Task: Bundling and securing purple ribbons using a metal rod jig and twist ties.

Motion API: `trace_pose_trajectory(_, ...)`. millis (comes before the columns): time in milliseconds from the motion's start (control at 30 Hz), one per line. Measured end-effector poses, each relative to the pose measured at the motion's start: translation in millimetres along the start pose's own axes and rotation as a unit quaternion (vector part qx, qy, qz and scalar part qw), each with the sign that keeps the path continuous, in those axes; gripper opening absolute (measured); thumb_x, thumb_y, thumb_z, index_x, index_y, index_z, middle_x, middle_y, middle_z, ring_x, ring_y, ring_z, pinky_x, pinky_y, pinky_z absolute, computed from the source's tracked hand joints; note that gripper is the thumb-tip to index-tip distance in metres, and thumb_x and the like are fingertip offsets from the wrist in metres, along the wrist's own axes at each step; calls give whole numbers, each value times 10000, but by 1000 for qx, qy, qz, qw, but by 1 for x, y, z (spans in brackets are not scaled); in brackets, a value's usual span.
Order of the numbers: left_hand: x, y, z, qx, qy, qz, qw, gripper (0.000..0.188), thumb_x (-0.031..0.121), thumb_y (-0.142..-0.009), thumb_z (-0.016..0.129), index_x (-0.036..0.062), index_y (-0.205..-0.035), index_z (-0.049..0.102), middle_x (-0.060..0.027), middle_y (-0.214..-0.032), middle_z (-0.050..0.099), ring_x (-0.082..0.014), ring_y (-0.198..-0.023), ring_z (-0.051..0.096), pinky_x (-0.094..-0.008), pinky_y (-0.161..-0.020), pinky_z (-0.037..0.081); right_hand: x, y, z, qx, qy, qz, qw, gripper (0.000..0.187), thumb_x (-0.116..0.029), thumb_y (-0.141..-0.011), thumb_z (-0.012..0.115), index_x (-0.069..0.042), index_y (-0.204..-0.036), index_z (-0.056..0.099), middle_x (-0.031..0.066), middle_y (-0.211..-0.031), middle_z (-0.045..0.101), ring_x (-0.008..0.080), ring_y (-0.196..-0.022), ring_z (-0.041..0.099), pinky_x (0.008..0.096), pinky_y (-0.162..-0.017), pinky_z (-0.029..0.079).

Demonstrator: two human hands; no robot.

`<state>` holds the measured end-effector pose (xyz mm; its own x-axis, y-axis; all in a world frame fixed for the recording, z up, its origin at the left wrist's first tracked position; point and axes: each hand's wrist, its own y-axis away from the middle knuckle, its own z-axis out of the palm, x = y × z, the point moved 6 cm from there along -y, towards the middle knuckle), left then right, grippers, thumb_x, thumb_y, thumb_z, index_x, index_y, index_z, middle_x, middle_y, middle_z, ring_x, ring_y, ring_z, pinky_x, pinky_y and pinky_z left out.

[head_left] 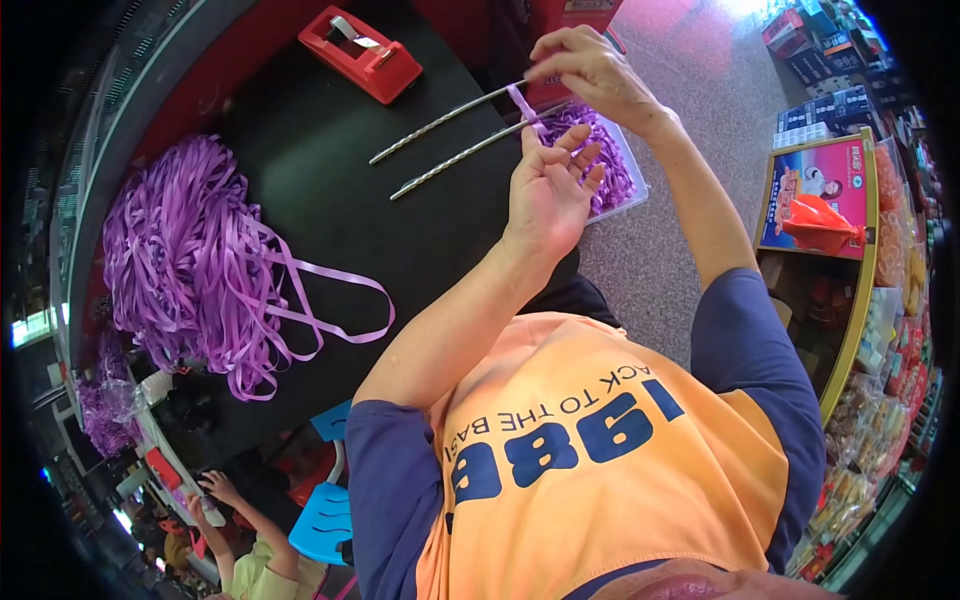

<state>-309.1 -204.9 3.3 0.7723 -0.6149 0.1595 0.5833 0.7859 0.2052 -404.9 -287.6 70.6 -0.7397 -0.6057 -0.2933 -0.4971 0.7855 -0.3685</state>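
Note:
Two thin twisted metal rods (455, 160) reach side by side over the black table. A short strip of purple ribbon (521, 102) spans them near their right ends. My left hand (550, 195) is palm up just below the strip, its fingers loosely apart and one fingertip at the ribbon's lower end. Above the rods' right ends is my right hand (595, 75), fingers bent together in a pinch; what is between them is too small to tell. Beneath both hands, a white plastic box (630, 203) is filled with small purple ribbon pieces (612, 165), partly hidden by my hands.
A large heap of purple ribbon (180, 260) covers the table's left side, a loop trailing right. A red tape dispenser (360, 52) sits at the far edge. Shelves of packaged goods (880, 390) line the right. Blue chair (322, 520) and another person (262, 560) are lower left.

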Motion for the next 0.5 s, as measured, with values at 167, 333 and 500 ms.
trace_pose_trajectory(167,-14,11,9,33,-77,5,996,687,88,-858,397,245,-1460,106,-123,-1242,499,-244,-1088,481,-415,-942,370,14,-23,26,-77,-153,129,977,280,-232,-868,618,-74,-1096,660,92,-954,665,251,-930,630,345,-880,479)
trace_pose_trajectory(333,-22,44,27,90,-206,-69,972,723,94,-856,402,127,-1486,48,-149,-1225,522,-235,-1050,513,-399,-910,403,23,-37,66,-313,-435,224,814,249,-222,-838,674,-1,-951,658,40,-819,661,76,-743,602,209,-667,482)
trace_pose_trajectory(500,-14,96,42,-97,-355,-135,920,654,76,-793,460,50,-1430,313,-131,-1138,577,-207,-1045,546,-348,-946,398,32,-43,72,-336,-450,258,786,177,-175,-826,688,-11,-892,671,11,-721,644,43,-585,547,172,-517,404)
